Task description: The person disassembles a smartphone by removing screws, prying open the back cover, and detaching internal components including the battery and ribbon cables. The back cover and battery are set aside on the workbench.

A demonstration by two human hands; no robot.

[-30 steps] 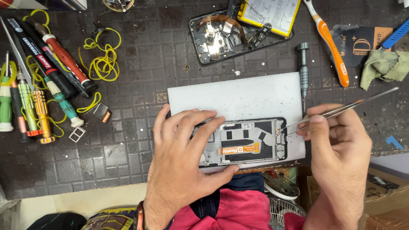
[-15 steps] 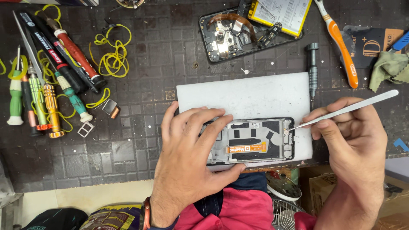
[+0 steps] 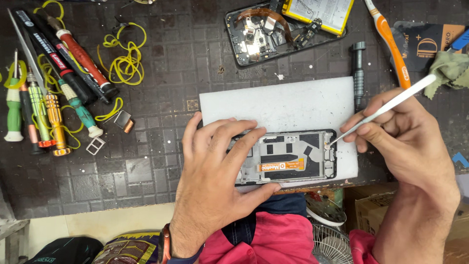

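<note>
An opened phone frame (image 3: 298,157) with an orange flex strip lies on a white pad (image 3: 288,105) at the near edge of the dark work mat. My left hand (image 3: 215,171) lies flat over the frame's left half and holds it down. My right hand (image 3: 400,134) grips white tweezers (image 3: 386,110) like a pen. Their tip touches the frame's upper right corner.
A second opened phone (image 3: 273,32) with a yellow battery (image 3: 317,11) lies at the back. Screwdrivers (image 3: 46,112) and glue tubes (image 3: 73,54) lie left among yellow wire (image 3: 124,58). A metal driver (image 3: 359,73), an orange toothbrush (image 3: 391,44) and a green cloth (image 3: 452,68) sit right.
The tweezers' tip has come down from above the frame's right edge onto its upper right corner. My left hand has stayed on the frame.
</note>
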